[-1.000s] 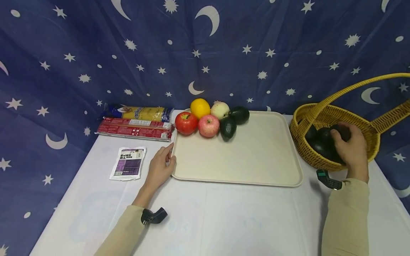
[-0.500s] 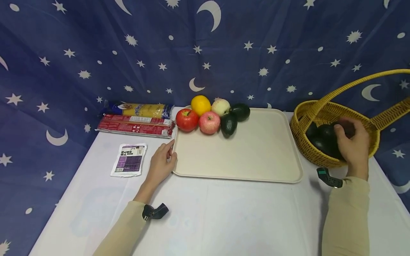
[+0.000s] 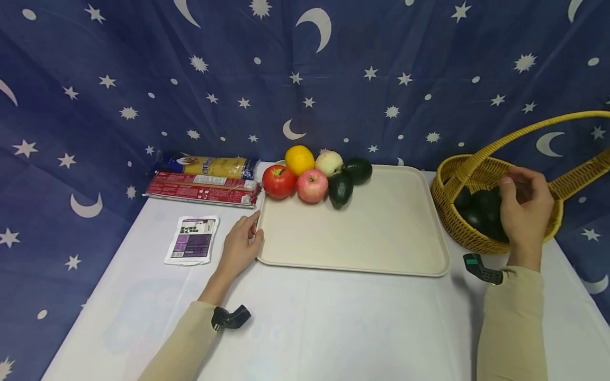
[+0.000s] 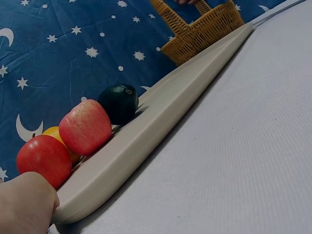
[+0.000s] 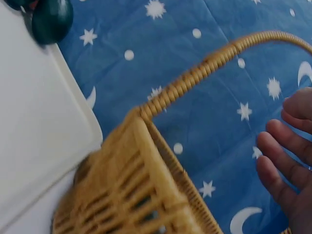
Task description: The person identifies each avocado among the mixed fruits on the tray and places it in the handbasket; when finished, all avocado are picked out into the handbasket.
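In the head view, the left hand (image 3: 240,245) rests its loosely bent fingers against the side rim of a smooth cream tray (image 3: 381,233); whether it grips the rim, I cannot tell. The right hand (image 3: 526,209) is over a woven basket (image 3: 456,232), thumb and fingers wide apart. Rounded dark avocados (image 3: 485,205) lie heaped inside. At the tray's back left sit 2 green avocados (image 3: 340,189), a pink apple (image 3: 312,186), a shiny red fruit (image 3: 279,181), a yellow fruit (image 3: 299,160) and a pale fruit (image 3: 329,163). Beside the tray lie glossy red packets (image 3: 202,189) and a flat white-and-purple pouch (image 3: 192,241).

In the left wrist view, the left hand meets the tray's thick, rounded corner, just beside the red fruit; the apple's skin is finely streaked.

In the right wrist view, the right hand's fingers are curved and spread, holding nothing, beyond the basket's coiled handle (image 5: 195,78).
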Demonstrator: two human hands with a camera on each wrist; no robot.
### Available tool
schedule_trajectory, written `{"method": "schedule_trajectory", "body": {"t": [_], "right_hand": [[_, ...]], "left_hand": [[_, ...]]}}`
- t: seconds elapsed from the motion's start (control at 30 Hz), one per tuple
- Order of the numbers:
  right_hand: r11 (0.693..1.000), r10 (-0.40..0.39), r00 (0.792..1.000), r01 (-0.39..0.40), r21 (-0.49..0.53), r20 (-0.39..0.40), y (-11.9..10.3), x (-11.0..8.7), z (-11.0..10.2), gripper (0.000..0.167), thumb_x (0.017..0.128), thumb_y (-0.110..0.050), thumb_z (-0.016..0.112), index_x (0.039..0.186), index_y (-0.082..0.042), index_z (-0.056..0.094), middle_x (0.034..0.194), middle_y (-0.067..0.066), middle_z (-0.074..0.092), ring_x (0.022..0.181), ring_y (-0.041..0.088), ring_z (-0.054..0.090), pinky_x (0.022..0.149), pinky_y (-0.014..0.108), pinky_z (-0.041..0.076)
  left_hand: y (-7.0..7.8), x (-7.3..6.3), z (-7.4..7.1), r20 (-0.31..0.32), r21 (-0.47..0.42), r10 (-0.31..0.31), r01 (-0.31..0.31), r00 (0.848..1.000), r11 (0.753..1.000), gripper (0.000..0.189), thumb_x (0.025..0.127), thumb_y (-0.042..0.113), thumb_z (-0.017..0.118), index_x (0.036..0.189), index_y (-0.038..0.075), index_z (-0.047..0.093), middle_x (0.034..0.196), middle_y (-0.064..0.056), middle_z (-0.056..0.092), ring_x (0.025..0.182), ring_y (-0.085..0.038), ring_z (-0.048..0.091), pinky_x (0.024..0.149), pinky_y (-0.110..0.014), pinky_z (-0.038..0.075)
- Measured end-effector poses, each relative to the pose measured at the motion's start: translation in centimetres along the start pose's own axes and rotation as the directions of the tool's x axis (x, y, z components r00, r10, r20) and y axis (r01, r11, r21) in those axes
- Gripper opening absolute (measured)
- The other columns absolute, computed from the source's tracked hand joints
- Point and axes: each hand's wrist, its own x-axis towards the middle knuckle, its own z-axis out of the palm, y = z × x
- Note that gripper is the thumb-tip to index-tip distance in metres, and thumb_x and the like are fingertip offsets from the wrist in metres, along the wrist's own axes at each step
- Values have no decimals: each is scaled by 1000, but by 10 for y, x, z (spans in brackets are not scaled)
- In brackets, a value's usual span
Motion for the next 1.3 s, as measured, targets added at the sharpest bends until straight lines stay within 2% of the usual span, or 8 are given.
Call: {"method": "schedule_trajectory", "body": {"t": [0.17,0.33,0.53,0.7,0.77,0.97,1.13,1.3], "right_hand": [[991,-80,995,85,105,-54,-23,-7,9,24,90,-12,58,112,-4,64,97,-16,59,85,-2,57,78,14,43],[953,-173,983,184,242,-64,-54,-25,25,20,90,-7,59,104,5,64,89,-9,60,74,2,56,72,15,44],[948,-238,964,205,244,117,-81,-47,57,24,90,-5,58,106,13,60,91,-11,59,77,0,55,72,14,42],[956,-270,924,224,188,270,-95,-69,91,21,88,0,58,107,10,60,95,9,61,85,1,54,72,12,42],[957,-278,907,232,174,318,-92,-75,105,22,88,-1,59,108,7,60,95,16,60,86,2,53,71,13,42],[981,-189,877,148,124,443,-68,-83,141,28,89,-17,63,114,-6,60,101,8,62,88,7,55,67,17,43],[997,-69,849,42,64,523,-57,-89,159,36,90,-26,62,119,-6,56,108,9,60,93,18,58,71,26,45],[999,-36,801,45,0,597,-56,-94,172,45,89,-31,63,124,-6,51,119,10,53,100,24,56,76,39,47]], "left_hand": [[2,0,0,-3,-5,1,-2,1000,1000,49,88,13,55,135,3,50,79,-2,46,69,-14,40,60,-27,32],[1,-6,1,-7,1,-2,2,1000,1000,48,86,12,56,133,2,52,78,-2,46,68,-13,40,59,-26,32],[0,-8,-1,-36,9,12,-11,999,1000,47,85,11,57,131,2,54,77,-2,47,68,-12,40,60,-26,32],[-2,-5,-3,-30,9,16,-16,999,1000,48,85,11,56,132,2,53,77,-3,47,69,-13,41,60,-26,32],[-2,-4,-2,-29,6,15,-15,999,1000,48,85,11,56,132,2,53,77,-3,48,69,-13,41,60,-26,32],[-2,-1,-1,-33,-10,12,-12,999,1000,48,85,10,57,133,2,53,78,-3,47,69,-13,41,61,-26,32],[-3,0,1,-31,-8,15,-16,999,1000,48,86,11,57,133,3,53,77,-2,47,69,-12,41,61,-26,33],[-2,0,2,-14,-15,12,-12,1000,1000,48,86,11,56,133,3,52,78,-2,47,69,-13,40,61,-27,33]]}}
